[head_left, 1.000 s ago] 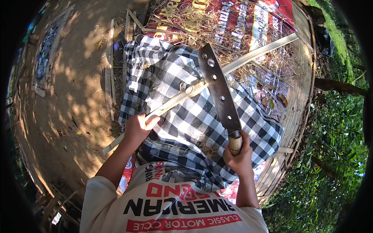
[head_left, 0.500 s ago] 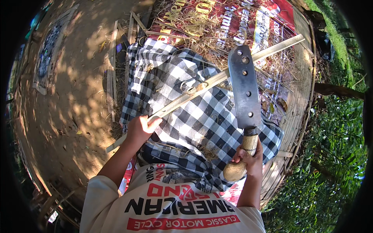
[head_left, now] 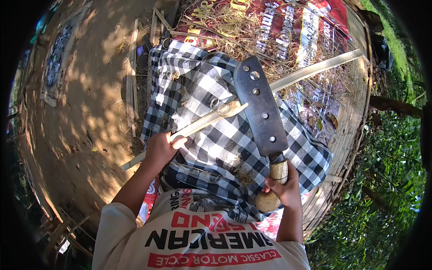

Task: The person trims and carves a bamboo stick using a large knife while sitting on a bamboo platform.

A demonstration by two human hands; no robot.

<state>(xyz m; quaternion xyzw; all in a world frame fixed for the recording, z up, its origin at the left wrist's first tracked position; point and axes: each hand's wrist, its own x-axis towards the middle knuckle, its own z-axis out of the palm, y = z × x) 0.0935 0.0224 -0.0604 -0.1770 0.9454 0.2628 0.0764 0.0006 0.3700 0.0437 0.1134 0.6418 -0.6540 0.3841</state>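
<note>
A long pale strip, looking like split bamboo (head_left: 204, 121), slants from lower left to upper right over a black-and-white checked cloth (head_left: 211, 155) on my lap. My left hand (head_left: 163, 150) is closed around its lower part, with a short end sticking out behind the wrist. My right hand (head_left: 286, 185) grips the round wooden handle of a broad dark knife (head_left: 263, 110) with several holes in its blade. The blade crosses the strip and hides a stretch of it. Just left of the blade a sliver stands up from the strip; whether the blade touches the wood I cannot tell.
Thin curled shavings (head_left: 243, 38) are scattered over a red printed sheet (head_left: 216, 18) ahead. A slatted bamboo platform edge (head_left: 355, 117) curves along the right, with green plants (head_left: 387, 166) beyond. Bare brown ground (head_left: 94, 99) and loose wooden strips (head_left: 131, 85) lie to the left.
The knife has moved left along the strip towards my left hand, its blade tilting further left. A raised sliver now shows beside it. The strip's far end sits slightly lower; my left hand has barely moved.
</note>
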